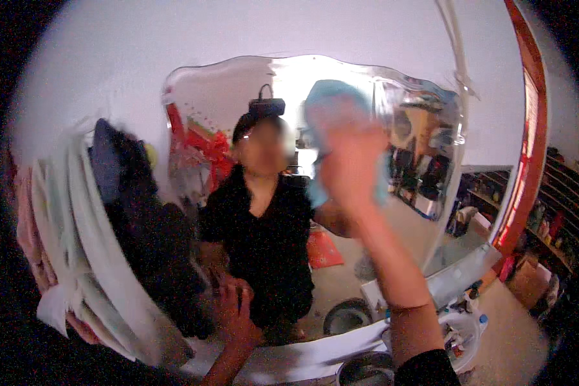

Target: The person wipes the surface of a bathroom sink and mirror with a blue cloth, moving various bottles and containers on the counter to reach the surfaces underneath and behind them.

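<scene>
A wall mirror (238, 80) with a wavy top edge fills the middle of the view. On its upper right part my right hand (354, 167), smeared by motion, presses a light blue cloth (334, 96). The cloth spreads above the fingers and hangs down beside the hand. Lower and to the left, my left hand (235, 305) has its fingers stretched upward, near the mirror's lower left part. Nothing shows in that hand; whether its fingertips touch the glass I cannot tell. The mirror reflects a person in a dark top.
Pale towels (87, 238) and dark clothes (135, 212) hang at the left. Below the mirror runs a white ledge (289, 361). A round basin (367, 372) and a clear tub (466, 334) stand at lower right. Farther right are a red-brown door frame (524, 167) and racks.
</scene>
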Tool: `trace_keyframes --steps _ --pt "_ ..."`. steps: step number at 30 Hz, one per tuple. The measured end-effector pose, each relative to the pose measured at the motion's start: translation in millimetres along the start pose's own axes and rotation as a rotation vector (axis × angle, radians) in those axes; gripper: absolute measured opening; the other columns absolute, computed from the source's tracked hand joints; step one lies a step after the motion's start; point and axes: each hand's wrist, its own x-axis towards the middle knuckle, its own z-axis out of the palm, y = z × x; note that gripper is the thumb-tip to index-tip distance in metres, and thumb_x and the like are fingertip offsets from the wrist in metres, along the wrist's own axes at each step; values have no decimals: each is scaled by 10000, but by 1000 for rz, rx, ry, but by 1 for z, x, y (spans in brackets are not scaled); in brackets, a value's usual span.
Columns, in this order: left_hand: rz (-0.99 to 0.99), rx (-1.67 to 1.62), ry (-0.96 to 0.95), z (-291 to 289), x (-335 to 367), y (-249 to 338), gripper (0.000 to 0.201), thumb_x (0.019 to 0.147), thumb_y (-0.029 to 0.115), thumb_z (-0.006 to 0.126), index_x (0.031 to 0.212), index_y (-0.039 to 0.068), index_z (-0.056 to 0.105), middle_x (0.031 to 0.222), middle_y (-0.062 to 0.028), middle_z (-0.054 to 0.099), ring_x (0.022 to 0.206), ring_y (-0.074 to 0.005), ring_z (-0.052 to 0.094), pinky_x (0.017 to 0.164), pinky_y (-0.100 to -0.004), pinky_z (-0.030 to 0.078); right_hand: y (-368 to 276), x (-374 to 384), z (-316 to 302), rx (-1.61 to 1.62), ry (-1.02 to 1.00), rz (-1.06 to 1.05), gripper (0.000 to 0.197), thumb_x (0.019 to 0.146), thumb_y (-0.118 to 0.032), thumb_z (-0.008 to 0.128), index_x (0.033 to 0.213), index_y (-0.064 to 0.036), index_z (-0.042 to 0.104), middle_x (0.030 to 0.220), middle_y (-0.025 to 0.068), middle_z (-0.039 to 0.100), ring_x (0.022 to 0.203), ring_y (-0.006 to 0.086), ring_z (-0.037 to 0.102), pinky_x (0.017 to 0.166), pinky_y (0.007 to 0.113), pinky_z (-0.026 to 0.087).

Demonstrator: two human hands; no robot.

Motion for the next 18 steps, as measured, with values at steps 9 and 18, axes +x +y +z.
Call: trace_keyframes --steps 9,18 --pt "116 108 135 27 -11 -26 685 802 52 538 1465 17 367 1559 -318 221 1432 -552 198 1140 -681 173 -7 -65 0 348 -50 -713 558 791 -274 605 1346 -319 570 1302 -31 573 1170 240 536 918 456 460" --pt "-4 150 20 2 0 2 650 798 -1 462 1446 14 404 1583 -278 214 1451 -529 190 1167 -622 196 186 12 -16 -97 397 150 702 711 -66 680 1381 -242 565 1462 171 464 1254 426 443 1075 529 333"
